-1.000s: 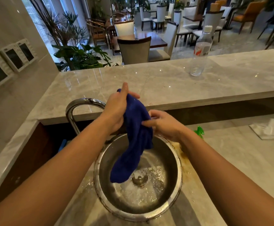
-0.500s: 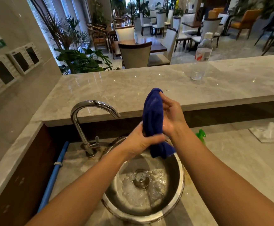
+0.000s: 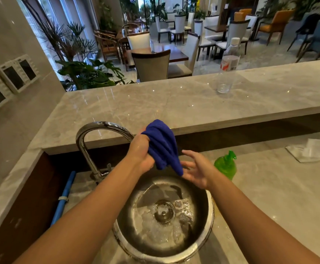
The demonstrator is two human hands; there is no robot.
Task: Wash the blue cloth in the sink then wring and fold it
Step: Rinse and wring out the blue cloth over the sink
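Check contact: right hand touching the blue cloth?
Touching. Head view: right hand is open, fingertips meeting the blue cloth's hanging lower end; left hand grips it.

two bare forearms come in from the bottom edge, no sleeves in view up to where the frame cuts them off. left hand (image 3: 143, 153) and right hand (image 3: 196, 171) both bare: no gloves, rings, watch or bands on wrists. skin has a wet sheen w/ highlights on the left hand. nails short, unpainted as far as can be seen.
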